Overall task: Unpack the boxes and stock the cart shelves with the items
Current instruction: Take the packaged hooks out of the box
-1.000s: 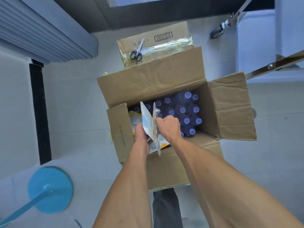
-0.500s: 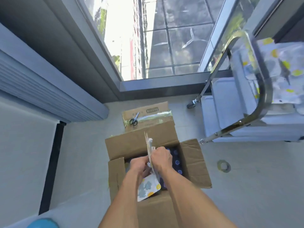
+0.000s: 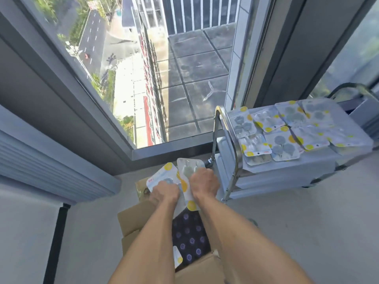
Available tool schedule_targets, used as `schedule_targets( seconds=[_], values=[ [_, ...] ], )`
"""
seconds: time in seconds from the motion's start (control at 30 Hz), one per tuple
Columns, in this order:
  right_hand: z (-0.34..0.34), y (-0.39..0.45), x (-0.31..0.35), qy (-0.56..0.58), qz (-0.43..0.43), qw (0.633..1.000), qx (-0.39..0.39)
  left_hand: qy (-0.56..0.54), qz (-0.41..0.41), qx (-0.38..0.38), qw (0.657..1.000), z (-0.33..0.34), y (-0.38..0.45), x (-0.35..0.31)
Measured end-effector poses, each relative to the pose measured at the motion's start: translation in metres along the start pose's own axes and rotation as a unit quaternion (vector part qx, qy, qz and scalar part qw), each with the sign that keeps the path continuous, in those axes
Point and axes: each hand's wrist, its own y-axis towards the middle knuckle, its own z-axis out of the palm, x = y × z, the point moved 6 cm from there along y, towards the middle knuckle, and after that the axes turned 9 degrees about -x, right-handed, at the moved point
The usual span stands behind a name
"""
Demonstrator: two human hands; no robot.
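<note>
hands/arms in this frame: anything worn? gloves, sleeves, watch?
Nothing worn that the head view shows. Left hand and right hand are bare, no gloves, no rings visible. Both forearms are bare up to the frame edge: no sleeves, watch or bands in view. Upper arms are out of frame.

high-rise room: floor-level window (image 3: 143,78) overlooks streets far below.

Open box (image 3: 135,222) on floor directly below, bottles (image 3: 189,236) inside. Cart (image 3: 272,177) to its right, packets (image 3: 281,130) spread on top shelf. Window (image 3: 164,78) behind box. Both hands (image 3: 166,191) above box, holding packs (image 3: 184,177).
</note>
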Motion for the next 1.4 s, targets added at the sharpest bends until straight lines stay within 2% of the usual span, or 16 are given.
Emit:
schedule_targets(
  seconds=[0.23,0.37,0.5,0.7,0.83,0.9,1.17,1.4],
  values=[
    [-0.085,0.018,-0.071,0.007,0.029,0.996,-0.083,0.063,0.063,0.012,0.996,0.018,-0.062,-0.064],
    [-0.12,0.051,-0.116,-0.005,0.055,0.994,-0.091,0.068,0.138,0.009,0.988,0.036,-0.104,-0.136],
    [-0.146,0.103,-0.166,-0.014,0.071,0.993,-0.094,0.082,0.165,0.017,0.983,0.065,-0.137,-0.205],
    [-0.17,0.206,-0.253,-0.044,0.07,0.995,-0.064,0.093,0.152,0.03,0.983,0.136,-0.167,-0.305],
    [-0.176,0.257,-0.309,-0.094,0.07,0.993,-0.014,0.098,0.109,0.07,0.987,0.19,-0.191,-0.344],
    [-0.173,0.277,-0.331,-0.107,0.08,0.991,0.002,0.115,0.113,0.085,0.983,0.214,-0.2,-0.357],
    [-0.143,0.327,-0.34,-0.097,0.061,0.993,0.024,0.103,0.097,0.047,0.989,0.221,-0.159,-0.413],
    [-0.149,0.383,-0.341,-0.067,0.057,0.996,-0.018,0.099,0.118,0.026,0.988,0.233,-0.135,-0.472]
  ],
)
